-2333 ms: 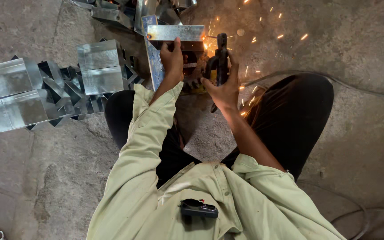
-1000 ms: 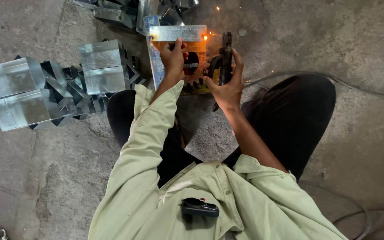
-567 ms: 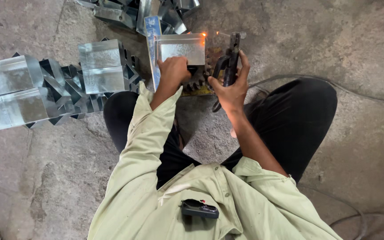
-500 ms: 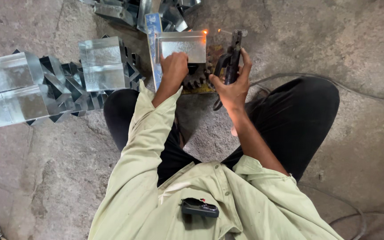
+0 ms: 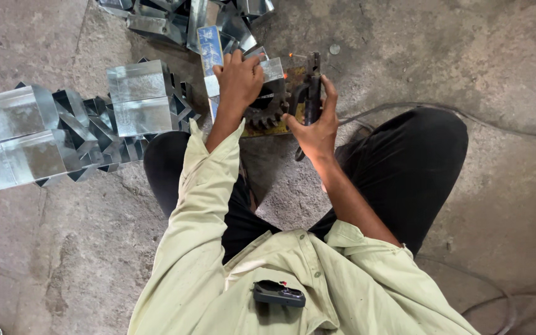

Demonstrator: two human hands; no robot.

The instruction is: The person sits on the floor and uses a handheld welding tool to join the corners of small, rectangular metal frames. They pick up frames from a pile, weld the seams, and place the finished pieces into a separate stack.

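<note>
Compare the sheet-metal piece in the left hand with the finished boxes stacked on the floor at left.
The piece is held up by the left hand over a dark gear; the boxes lie untouched on the floor. The piece shows a bluish face; the boxes look plain silver. The piece is single; the boxes are many, piled together. Both are shiny folded sheet metal.

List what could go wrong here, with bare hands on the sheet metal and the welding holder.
1. The left hand grips a cut sheet-metal piece bare; its edges could slice the fingers.
2. The right hand holds the electrode holder ungloved, beside an orange-glowing spot; a burn seems likely.
3. A cable crosses the floor by the right knee and might snag and tug the holder.
</note>
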